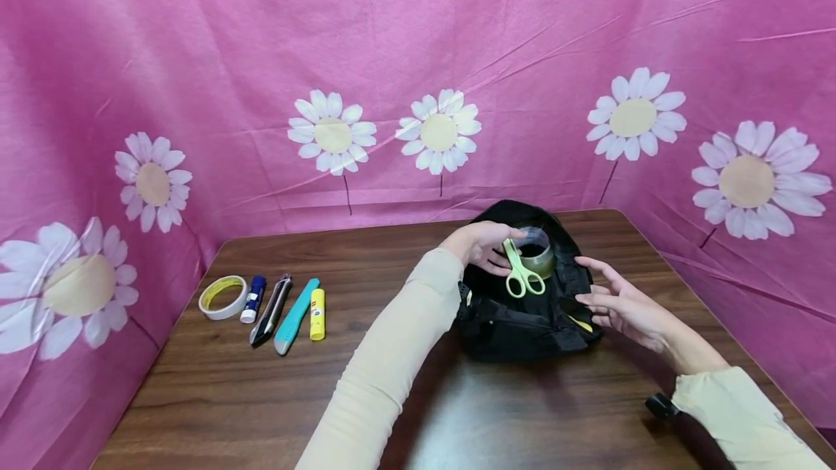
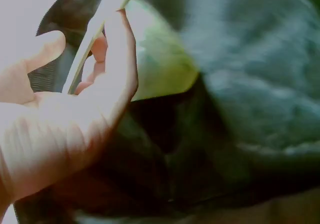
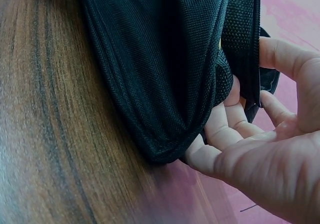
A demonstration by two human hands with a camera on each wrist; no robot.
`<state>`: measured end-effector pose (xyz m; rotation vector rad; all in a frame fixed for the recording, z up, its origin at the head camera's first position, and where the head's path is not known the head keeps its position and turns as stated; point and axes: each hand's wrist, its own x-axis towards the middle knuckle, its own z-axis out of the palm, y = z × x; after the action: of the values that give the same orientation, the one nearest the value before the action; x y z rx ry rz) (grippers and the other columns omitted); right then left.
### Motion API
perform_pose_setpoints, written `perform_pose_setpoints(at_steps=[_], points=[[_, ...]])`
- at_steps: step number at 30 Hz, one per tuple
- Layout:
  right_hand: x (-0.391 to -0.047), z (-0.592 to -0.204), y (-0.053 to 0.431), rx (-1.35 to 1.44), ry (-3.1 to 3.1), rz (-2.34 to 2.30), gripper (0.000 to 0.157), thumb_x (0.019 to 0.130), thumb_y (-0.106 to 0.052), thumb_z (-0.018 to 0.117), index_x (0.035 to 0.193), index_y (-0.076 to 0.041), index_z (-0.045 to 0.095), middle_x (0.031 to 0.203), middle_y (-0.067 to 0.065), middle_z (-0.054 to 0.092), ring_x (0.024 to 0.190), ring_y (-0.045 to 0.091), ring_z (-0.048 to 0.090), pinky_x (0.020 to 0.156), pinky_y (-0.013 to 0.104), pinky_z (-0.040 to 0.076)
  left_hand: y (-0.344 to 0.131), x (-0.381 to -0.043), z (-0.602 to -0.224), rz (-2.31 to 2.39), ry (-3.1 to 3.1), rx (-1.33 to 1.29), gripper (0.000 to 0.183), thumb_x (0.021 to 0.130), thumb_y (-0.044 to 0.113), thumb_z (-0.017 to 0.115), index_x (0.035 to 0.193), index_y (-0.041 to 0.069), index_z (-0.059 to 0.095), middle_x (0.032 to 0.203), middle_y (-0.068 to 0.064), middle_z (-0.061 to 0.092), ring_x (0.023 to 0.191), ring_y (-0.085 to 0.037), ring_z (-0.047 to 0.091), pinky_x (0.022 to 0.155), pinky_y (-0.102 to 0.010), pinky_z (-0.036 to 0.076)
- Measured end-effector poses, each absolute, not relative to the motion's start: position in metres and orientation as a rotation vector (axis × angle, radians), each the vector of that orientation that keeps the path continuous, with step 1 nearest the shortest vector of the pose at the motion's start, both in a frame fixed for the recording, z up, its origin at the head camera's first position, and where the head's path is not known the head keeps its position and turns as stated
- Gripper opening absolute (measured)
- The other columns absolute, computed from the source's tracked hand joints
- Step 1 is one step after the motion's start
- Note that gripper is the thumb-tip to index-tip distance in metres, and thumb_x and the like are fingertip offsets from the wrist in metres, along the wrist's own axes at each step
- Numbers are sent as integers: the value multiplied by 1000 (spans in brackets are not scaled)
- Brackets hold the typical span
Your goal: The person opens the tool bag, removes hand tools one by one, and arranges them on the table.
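Note:
In the head view a black zippered pouch (image 1: 522,336) lies wide open toward the right of the table. My left hand (image 1: 486,245) reaches into it, holding pale green scissors (image 1: 525,281) with their handle loops downward. In the left wrist view the scissors (image 2: 86,46) show edge-on between the spread thumb and the fingers. A roll of clear tape (image 1: 541,261) sits inside the pouch, right behind the scissors. My right hand (image 1: 636,314) holds the pouch's right rim; in the right wrist view its fingers (image 3: 220,126) reach behind the black fabric (image 3: 150,84), with the thumb at the zipper edge.
Lined up at the table's left are a roll of white tape (image 1: 210,307), a blue glue stick (image 1: 253,299), a black cutter (image 1: 271,310), a turquoise cutter (image 1: 296,318) and a yellow stick (image 1: 317,315). A pink flowered cloth (image 1: 392,35) hangs around the wooden table (image 1: 215,397).

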<state>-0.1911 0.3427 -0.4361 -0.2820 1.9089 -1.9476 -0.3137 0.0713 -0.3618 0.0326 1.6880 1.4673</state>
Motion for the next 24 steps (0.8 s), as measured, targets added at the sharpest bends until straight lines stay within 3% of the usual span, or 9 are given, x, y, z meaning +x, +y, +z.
perform_pose_setpoints(at_steps=[4,7,10,14,16,20,24], points=[[-193,-436,344,-308,1881,-1963,64,106,-3,50,155,-33,22,91,-6,50,79,5,55,69,25,51,65,-310,-342,1456,1699,90,27,103,32,61,96,6,63,141,-18,57,88,-29,62,92,-43,56],[-193,-437,344,-318,1868,-1970,64,106,-3,50,155,-32,22,88,-8,48,77,4,54,68,24,51,60,-306,-328,1446,1705,130,24,103,31,62,98,7,61,123,-13,66,91,-29,63,85,-43,57],[-193,-437,343,-322,1871,-1969,64,106,-3,50,155,-33,23,90,-8,50,78,4,55,69,25,51,53,-302,-317,1446,1710,163,19,103,29,62,102,11,61,102,-7,66,93,-28,62,79,-43,56],[-192,-438,343,-337,1866,-1977,63,106,-2,49,155,-32,24,90,-7,54,80,4,57,71,25,52,42,-294,-304,1466,1723,204,12,103,23,61,103,11,61,100,-6,64,91,-26,63,84,-48,56],[-192,-439,344,-345,1862,-1983,63,106,-1,49,155,-31,24,88,-8,55,80,4,58,71,25,53,34,-290,-298,1484,1733,218,12,102,19,62,109,10,61,107,-7,65,91,-25,64,90,-52,55],[-193,-439,345,-356,1866,-1978,63,106,-2,49,155,-32,24,87,-8,54,80,4,58,71,25,53,13,-283,-291,1512,1751,280,37,103,15,58,138,5,50,129,-13,59,99,-24,62,95,-54,53],[-194,-439,344,-355,1868,-1973,62,106,-2,48,155,-32,24,88,-7,54,80,4,58,71,25,53,-11,-278,-292,1548,1762,286,54,103,13,57,152,6,37,134,-13,55,101,-24,62,84,-47,58]])
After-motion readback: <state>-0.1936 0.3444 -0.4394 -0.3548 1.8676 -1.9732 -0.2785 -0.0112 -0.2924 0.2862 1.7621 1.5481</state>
